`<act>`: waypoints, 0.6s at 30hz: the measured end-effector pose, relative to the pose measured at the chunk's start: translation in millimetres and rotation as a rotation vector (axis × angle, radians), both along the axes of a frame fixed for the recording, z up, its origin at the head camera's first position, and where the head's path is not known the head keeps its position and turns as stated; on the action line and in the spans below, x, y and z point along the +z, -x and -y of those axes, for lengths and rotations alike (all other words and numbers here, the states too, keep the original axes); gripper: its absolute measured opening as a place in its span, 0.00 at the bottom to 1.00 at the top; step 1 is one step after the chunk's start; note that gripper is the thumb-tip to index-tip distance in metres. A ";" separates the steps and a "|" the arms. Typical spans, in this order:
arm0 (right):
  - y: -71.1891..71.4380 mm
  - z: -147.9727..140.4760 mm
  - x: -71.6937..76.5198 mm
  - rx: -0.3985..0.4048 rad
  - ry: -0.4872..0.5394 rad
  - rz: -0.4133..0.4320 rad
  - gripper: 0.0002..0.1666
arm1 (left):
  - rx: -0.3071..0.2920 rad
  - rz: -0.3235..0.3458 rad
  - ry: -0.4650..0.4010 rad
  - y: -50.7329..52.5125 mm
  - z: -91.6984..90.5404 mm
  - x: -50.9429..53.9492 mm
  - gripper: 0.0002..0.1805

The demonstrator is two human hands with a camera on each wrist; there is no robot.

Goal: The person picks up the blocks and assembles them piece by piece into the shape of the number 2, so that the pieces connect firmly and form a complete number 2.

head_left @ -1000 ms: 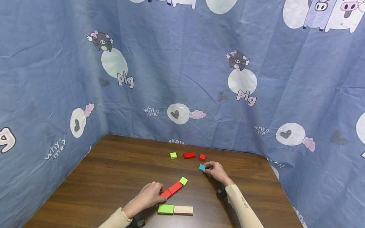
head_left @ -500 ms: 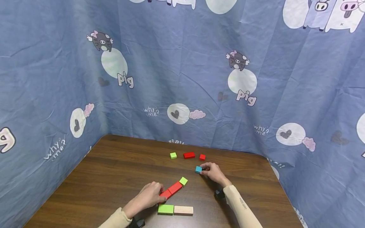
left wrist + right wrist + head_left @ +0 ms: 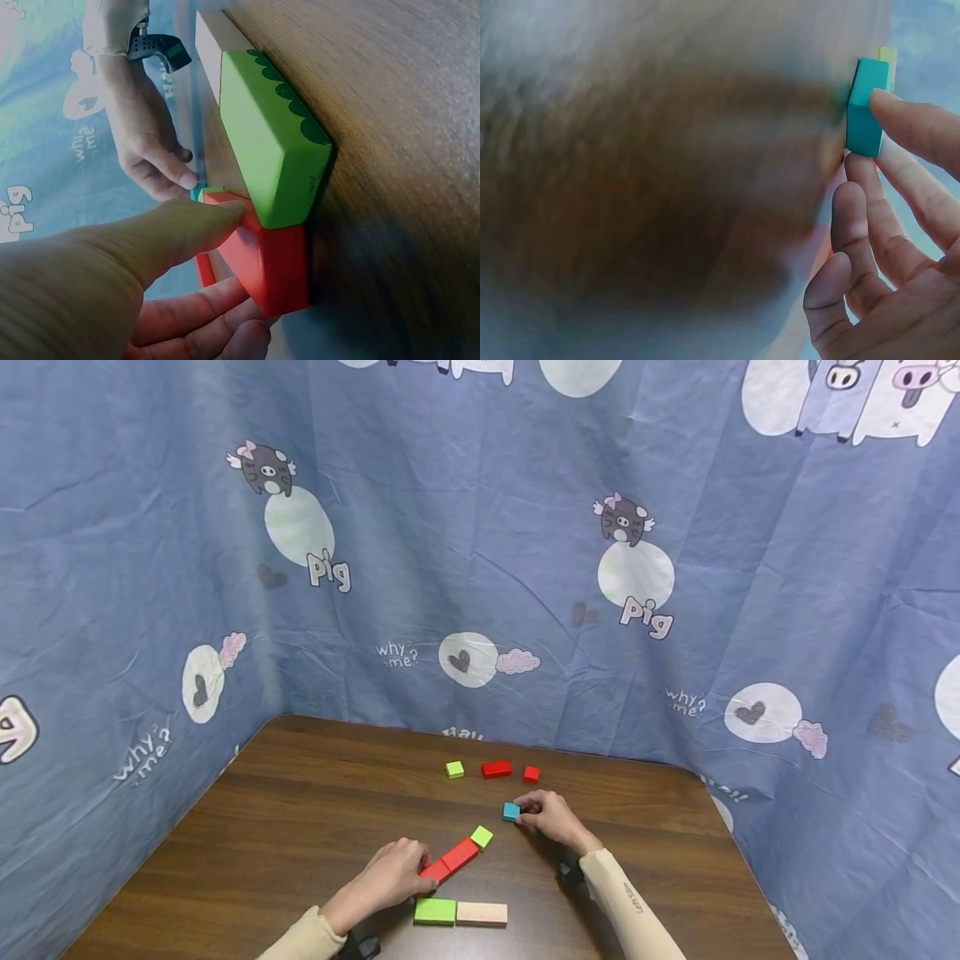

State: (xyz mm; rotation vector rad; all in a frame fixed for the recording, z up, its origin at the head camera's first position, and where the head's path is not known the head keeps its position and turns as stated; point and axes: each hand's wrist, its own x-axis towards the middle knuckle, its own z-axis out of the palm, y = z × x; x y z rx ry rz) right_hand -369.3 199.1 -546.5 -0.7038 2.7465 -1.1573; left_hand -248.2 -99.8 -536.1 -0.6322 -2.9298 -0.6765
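Observation:
My left hand (image 3: 392, 872) grips the near red block (image 3: 435, 871) between thumb and fingers; in the left wrist view the thumb presses one side of this red block (image 3: 262, 262). A second red block (image 3: 461, 855) continues the slanting line, ending at a small light-green block (image 3: 482, 837). My right hand (image 3: 553, 818) pinches a small blue block (image 3: 511, 812) up and to the right of that end, apart from it. In the right wrist view, thumb and fingertip hold the blue block (image 3: 866, 112); the other fingers are loosely bent.
Near the left hand, a green block (image 3: 435, 911) and a plain wooden block (image 3: 482, 913) lie end to end. Farther back on the brown table (image 3: 300, 810) sit a small green block (image 3: 454, 769), a red block (image 3: 497, 769) and a small red block (image 3: 531, 774). Cloth (image 3: 465, 568) hangs behind.
My right hand has moved left and slightly nearer with the blue block, closing in on the light-green end of the line. The left hand and the red blocks have stayed put.

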 end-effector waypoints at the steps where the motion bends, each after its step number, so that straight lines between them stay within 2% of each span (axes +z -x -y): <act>1: -0.2 0.6 -0.4 0.007 -0.004 -0.003 0.16 | 0.000 0.000 -0.001 0.0 0.0 0.1 0.14; 18: -3.3 11.7 -2.9 0.050 -0.011 0.029 0.15 | 0.010 -0.007 -0.001 -1.3 -0.5 0.1 0.13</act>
